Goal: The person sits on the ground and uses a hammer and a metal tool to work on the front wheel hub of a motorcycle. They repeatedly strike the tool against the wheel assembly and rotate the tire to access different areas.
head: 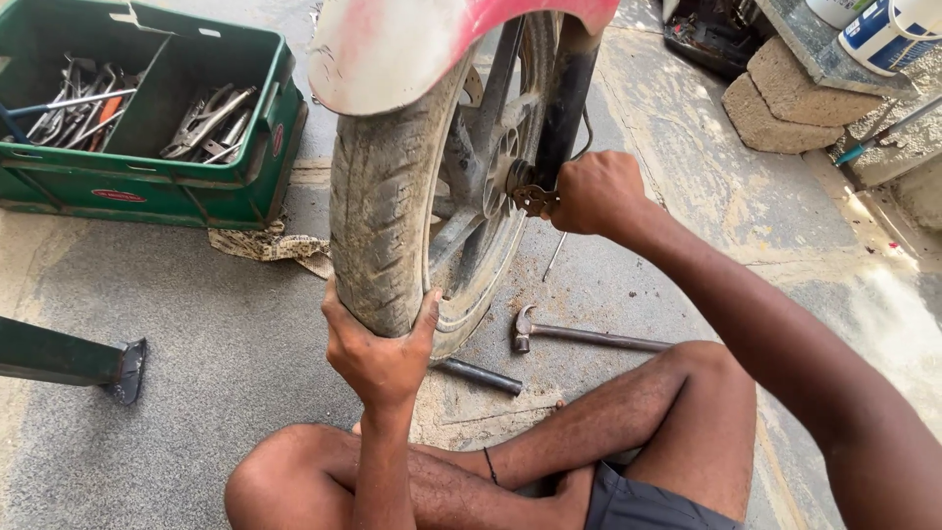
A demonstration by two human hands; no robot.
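A motorcycle front wheel with a worn, dusty tyre (378, 206) stands upright under a red and white mudguard (412, 44). My left hand (378, 348) grips the bottom of the tyre from below. At the wheel's hub, beside the dark fork leg (567, 98), my right hand (594, 191) is closed around a small rusty metal part (533, 199) on the axle. I sit cross-legged on the concrete floor just behind the wheel.
A hammer (579, 336) and a dark metal rod (481, 376) lie on the floor under the wheel. A green crate (157, 186) of spanners and pliers sits far left. A green stand foot (69, 361) is at left; stone blocks (795, 98) and containers at right.
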